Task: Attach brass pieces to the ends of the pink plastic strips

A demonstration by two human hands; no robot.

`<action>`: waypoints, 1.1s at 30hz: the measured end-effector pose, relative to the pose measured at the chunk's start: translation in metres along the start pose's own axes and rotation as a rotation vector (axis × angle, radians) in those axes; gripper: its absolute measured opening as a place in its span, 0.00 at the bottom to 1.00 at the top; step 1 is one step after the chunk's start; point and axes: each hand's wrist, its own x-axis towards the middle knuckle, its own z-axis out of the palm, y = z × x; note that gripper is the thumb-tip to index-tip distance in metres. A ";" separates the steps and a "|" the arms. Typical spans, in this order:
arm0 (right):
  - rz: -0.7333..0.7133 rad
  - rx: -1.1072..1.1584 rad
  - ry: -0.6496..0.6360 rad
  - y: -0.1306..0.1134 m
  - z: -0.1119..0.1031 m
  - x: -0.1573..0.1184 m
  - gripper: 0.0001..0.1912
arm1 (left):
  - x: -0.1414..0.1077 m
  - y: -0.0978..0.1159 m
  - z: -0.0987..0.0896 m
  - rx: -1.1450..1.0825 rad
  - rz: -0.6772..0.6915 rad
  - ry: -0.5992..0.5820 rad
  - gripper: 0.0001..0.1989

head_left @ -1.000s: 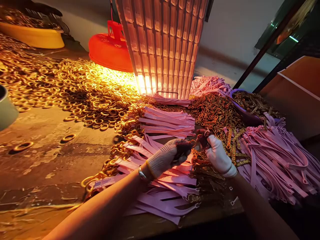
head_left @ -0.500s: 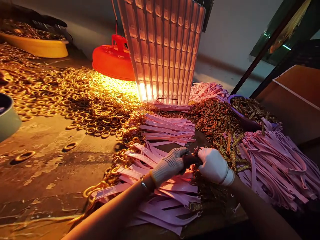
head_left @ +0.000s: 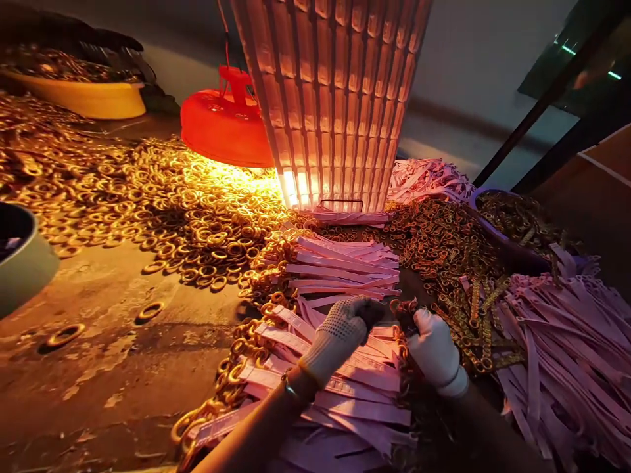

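Note:
My left hand, in a white glove with dark dots, has its fingers curled closed over pink straps. Its dark fingertips hide whatever may be between them. Just to the right, my right hand wears a plain white glove and pinches a small dark metal piece with a ring-like end. A gap separates the two hands. Pink straps lie in rows beneath and behind them, with gold rings at their left ends. Gold chain-like metal pieces are heaped beyond my right hand.
A lit red lamp hangs over a large heap of gold rings, beside an upright ribbed plastic tray. More pink straps are piled at right. A yellow basin stands back left; a pale round container stands nearer.
My hands have come apart from the dark thing between them, the right one moving right and downward. The view has shifted slightly, so the surroundings sit farther right.

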 end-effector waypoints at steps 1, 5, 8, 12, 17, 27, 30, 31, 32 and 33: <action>0.004 -0.025 0.008 0.004 0.003 -0.001 0.10 | 0.003 0.003 -0.003 0.164 0.074 0.043 0.09; -0.035 -0.139 -0.126 0.007 0.013 -0.010 0.10 | 0.024 0.018 0.004 0.786 0.199 0.106 0.14; -0.035 -0.162 -0.198 0.002 0.013 -0.013 0.11 | 0.052 0.023 0.020 1.149 0.130 0.082 0.18; -0.020 -0.135 -0.244 -0.003 0.008 -0.013 0.12 | 0.082 0.014 0.039 1.307 0.087 0.001 0.19; 0.006 -0.082 -0.278 -0.001 0.008 -0.013 0.13 | 0.092 0.003 0.044 1.424 0.101 -0.080 0.20; 0.039 -0.016 -0.250 -0.003 0.007 -0.010 0.11 | 0.095 -0.010 0.045 1.471 0.143 -0.154 0.22; 0.036 -0.018 -0.246 -0.004 0.006 -0.011 0.11 | 0.097 -0.010 0.046 1.459 0.136 -0.120 0.22; 0.036 -0.019 -0.244 -0.004 0.006 -0.011 0.11 | 0.098 -0.009 0.046 1.453 0.132 -0.105 0.23; 0.036 -0.019 -0.242 -0.005 0.007 -0.011 0.11 | 0.099 -0.008 0.046 1.447 0.129 -0.090 0.23; 0.037 -0.018 -0.240 -0.005 0.007 -0.011 0.11 | 0.100 -0.007 0.045 1.442 0.126 -0.078 0.23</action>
